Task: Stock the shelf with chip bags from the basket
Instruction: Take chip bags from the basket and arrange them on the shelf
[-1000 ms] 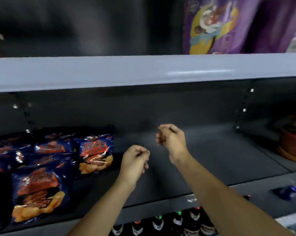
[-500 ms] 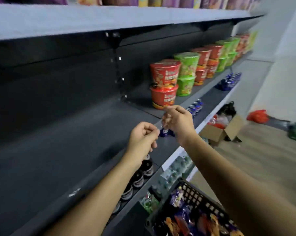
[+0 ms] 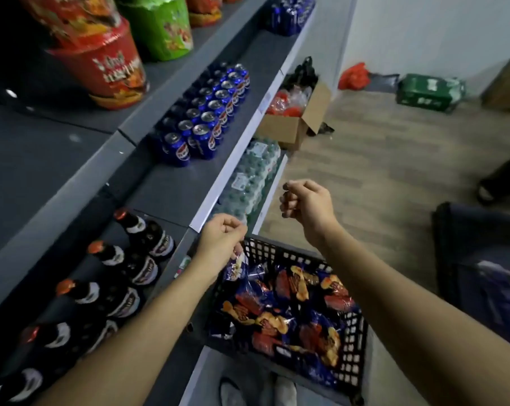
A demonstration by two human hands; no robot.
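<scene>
Both hands hang in the air over the black basket. The left hand is at the far left corner of the basket. Its fingers are curled in tight, like a small fist, with the thumb pressed on them. It holds nothing that can be seen. The top of one bag pokes up just under this hand, and it is hard to tell if the fingertips touch it.

The right hand is higher and a bit further out, over the far edge of the basket. Its fingers are curled in too, with no gap between them, and it holds nothing. The two hands are apart and do not touch.

The chip bags lie in a heap inside the basket. They are dark blue with red and yellow on them. The basket sits low, right beside the shelf, which has a bare grey board on the left.

A row of dark bottles with red caps stands on a lower board, near the left arm. Further along are blue cans. Above them stand red and green noodle cups. An open cardboard box sits on the wooden floor.
</scene>
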